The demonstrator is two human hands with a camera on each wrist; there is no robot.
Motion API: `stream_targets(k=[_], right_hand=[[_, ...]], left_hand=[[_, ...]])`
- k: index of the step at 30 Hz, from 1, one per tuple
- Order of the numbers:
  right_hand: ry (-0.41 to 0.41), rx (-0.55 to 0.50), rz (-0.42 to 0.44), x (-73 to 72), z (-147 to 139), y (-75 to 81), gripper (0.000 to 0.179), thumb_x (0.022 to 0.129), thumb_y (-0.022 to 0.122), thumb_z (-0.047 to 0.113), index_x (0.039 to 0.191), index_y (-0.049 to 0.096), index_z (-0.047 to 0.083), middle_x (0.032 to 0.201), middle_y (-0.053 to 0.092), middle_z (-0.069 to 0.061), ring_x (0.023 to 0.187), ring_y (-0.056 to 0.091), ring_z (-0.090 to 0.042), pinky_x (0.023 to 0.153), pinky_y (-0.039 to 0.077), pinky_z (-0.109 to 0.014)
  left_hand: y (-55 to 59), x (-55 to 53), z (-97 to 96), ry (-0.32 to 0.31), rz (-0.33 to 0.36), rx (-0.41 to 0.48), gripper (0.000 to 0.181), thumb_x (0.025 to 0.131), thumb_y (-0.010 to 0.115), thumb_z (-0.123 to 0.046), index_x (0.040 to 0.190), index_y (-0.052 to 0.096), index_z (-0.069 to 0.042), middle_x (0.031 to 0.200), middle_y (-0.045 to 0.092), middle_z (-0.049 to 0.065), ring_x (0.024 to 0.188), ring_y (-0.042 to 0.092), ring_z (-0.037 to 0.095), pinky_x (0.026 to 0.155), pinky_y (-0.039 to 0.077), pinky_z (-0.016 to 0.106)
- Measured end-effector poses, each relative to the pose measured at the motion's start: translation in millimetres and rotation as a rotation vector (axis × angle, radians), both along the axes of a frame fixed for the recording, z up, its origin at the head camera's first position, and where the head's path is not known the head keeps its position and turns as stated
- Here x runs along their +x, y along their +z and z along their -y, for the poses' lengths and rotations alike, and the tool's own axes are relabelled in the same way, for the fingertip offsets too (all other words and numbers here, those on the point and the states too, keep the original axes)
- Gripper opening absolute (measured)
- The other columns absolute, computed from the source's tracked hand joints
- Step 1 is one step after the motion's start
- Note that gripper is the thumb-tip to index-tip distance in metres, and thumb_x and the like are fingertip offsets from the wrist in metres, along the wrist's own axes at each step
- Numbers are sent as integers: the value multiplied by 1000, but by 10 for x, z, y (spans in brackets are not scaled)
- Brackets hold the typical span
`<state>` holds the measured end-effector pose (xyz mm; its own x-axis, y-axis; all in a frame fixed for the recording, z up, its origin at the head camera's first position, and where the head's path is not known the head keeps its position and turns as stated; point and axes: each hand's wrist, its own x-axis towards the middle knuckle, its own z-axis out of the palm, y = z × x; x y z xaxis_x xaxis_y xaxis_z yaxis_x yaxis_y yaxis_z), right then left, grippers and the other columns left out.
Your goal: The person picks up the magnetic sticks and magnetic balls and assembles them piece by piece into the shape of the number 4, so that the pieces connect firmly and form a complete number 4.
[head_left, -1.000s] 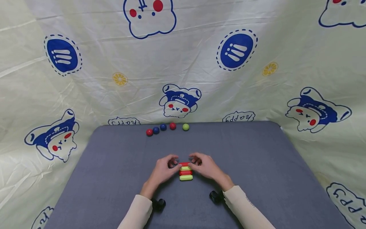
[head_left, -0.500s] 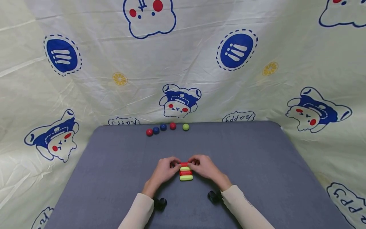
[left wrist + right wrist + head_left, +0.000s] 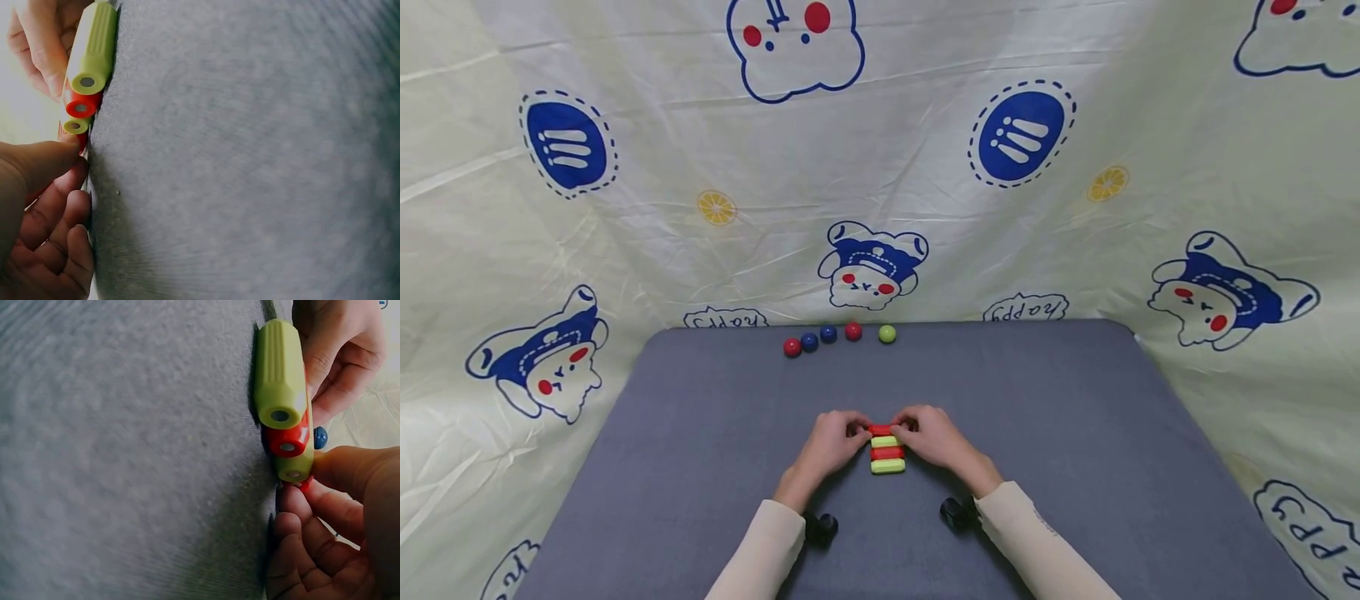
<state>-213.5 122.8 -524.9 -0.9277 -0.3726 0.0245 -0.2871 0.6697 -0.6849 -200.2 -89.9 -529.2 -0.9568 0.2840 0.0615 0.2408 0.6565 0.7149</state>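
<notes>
Four-sided-looking magnetic rods, red and yellow-green by turns, lie side by side on the table. In the head view the near green rod [image 3: 888,467] and near red rod [image 3: 887,453] lie in front of the second green rod [image 3: 884,442] and the far red rod [image 3: 881,430]. Grey metal discs show in the rod ends in both wrist views. My left hand [image 3: 835,442] pinches the left end of the far red rod between thumb and fingers. Its right end is pinched by my right hand [image 3: 932,437]. Fingers [image 3: 312,519] partly hide that rod in the right wrist view.
Along the table's far edge stand two red balls, [image 3: 792,347] the left one at the row's end, two blue balls [image 3: 809,342] and a green ball [image 3: 887,333]. A patterned cloth [image 3: 880,192] hangs behind the grey table [image 3: 700,467].
Fingers of both hands, lifted and spread a second ago, have come down and closed on the ends of the far red rod. That rod has shifted slightly left.
</notes>
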Motion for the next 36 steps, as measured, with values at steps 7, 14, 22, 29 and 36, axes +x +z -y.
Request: stream_targets(k=[7,14,22,29,36], right_hand=[[43,44,-12,-41,-5,49,13,102,64,16,102,73,7,91,67,-2,76,55,-9,71,47,-30],[49,47,38,-85,8,98,12,103,63,16,106,70,7,95,69,-3,81,58,-11,77,50,-34],[58,1,10,-165,7,98,14,100,67,15,111,71,7,101,72,-3,87,61,-12,82,54,-36],[39,-32,-16,-264,-32,37,14,99,70,15,111,73,8,99,72,-2,83,60,-11,79,52,-32],[3,-53,-32,-350,-42,2,14,97,72,13,109,73,8,98,73,-3,80,59,-11,75,51,-30]], left_hand=[[37,-7,-35,4,3,-56,15,97,72,-17,109,76,-8,86,69,-2,72,56,8,70,50,26],[64,-24,-26,14,-17,-42,15,98,71,-15,111,74,-8,89,71,1,74,57,10,71,51,28],[41,-86,-25,24,-48,-31,16,97,72,-16,112,72,-9,94,74,2,77,60,10,76,54,31],[-13,-197,-62,61,-67,-8,18,96,74,-18,113,74,-12,98,75,2,80,61,11,78,55,32],[8,-281,-120,87,-92,-10,16,95,75,-16,110,75,-11,95,75,2,78,61,12,75,53,32]])
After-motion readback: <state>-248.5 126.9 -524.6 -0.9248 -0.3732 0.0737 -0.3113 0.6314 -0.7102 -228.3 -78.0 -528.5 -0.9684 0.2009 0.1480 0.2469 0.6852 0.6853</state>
